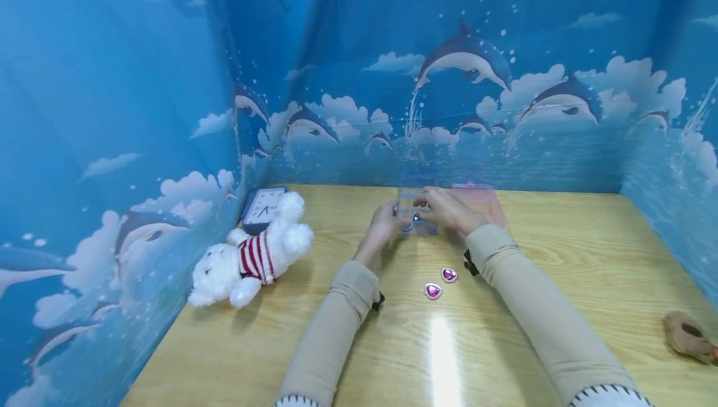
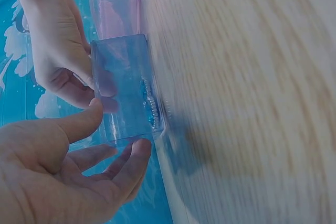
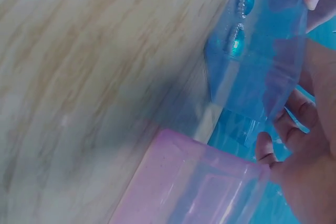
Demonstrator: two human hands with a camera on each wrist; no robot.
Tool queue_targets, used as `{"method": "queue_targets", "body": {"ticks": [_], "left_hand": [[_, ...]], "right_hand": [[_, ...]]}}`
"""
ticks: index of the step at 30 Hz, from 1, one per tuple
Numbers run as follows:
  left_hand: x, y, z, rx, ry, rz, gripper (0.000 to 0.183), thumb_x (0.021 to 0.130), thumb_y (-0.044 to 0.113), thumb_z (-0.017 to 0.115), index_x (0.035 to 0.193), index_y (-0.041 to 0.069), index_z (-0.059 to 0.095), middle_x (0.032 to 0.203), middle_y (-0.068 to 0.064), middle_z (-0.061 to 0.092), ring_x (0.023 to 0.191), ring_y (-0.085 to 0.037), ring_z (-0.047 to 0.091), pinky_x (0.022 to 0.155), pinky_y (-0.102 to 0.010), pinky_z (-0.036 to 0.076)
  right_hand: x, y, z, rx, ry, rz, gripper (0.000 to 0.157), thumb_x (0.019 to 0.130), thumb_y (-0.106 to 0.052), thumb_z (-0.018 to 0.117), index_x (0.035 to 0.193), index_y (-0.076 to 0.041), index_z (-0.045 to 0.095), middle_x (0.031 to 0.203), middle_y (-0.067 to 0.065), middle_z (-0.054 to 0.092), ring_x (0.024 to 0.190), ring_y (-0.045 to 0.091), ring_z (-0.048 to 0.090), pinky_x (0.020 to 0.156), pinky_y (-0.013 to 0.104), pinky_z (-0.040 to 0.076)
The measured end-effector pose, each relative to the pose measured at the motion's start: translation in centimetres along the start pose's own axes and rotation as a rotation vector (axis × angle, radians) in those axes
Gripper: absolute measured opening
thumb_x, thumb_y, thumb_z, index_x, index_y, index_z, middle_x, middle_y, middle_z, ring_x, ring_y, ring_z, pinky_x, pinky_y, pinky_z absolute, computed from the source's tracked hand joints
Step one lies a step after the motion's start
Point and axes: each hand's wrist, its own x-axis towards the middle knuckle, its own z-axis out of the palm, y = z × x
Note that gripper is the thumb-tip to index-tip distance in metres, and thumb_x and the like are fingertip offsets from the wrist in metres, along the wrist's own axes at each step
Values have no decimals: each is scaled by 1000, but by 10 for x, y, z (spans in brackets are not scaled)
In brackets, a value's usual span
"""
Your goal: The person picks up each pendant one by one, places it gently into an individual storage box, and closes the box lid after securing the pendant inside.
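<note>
A clear blue plastic box [image 1: 426, 229] stands open at the back of the table, with blue gems [image 3: 238, 41] in silvery beaded rims on its floor. My left hand [image 1: 382, 226] holds its left end, thumb [image 2: 95, 109] at the upper rim and fingertips [image 2: 140, 148] against the end wall. From the other side my right hand [image 1: 445, 207] reaches over the box, two fingertips dipping inside above the gems, seen through the blue wall in the left wrist view. Nothing shows between them. Two pink heart gems [image 1: 432, 291] in silvery rims lie nearer on the table.
Right beside the blue box is a clear pink box [image 1: 485, 204]. A white plush bear [image 1: 263, 254] in a striped shirt lies at the left, by a dark-framed clock [image 1: 263, 206]. Near the right edge is a brown object [image 1: 687, 335]. A dolphin-print curtain [image 1: 359, 83] backs the table.
</note>
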Motion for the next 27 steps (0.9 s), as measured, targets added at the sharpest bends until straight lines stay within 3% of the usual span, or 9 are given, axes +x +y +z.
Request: {"method": "queue_targets", "body": {"ticks": [6,13,18,27], "left_hand": [[-1,-1,2,-28,-7,23,69,100,16,72,161,5,41,152,-22,58,141,-37,58,118,-47,51],[-2,-4,0,-57,-3,16,69,101,16,72,162,7,40,151,-21,60,137,-36,60,117,-47,52],[-3,-6,0,-94,-12,11,70,100,14,72,162,8,40,147,-21,62,132,-34,64,113,-45,55],[-2,-8,1,-123,-23,49,68,100,13,70,161,9,42,135,-22,69,118,-35,69,106,-46,58]], "right_hand": [[-10,0,-3,9,100,62,32,102,-16,67,129,1,72,118,18,66,110,34,60,95,51,57],[-31,0,-11,303,314,199,45,111,-27,54,149,-2,53,132,20,57,122,35,55,107,55,50],[-53,0,-20,426,382,270,51,114,-31,44,155,-1,42,139,22,53,127,37,53,110,55,48],[-102,11,-27,285,515,381,61,106,-32,63,153,1,44,146,29,47,134,47,43,110,62,40]]}}
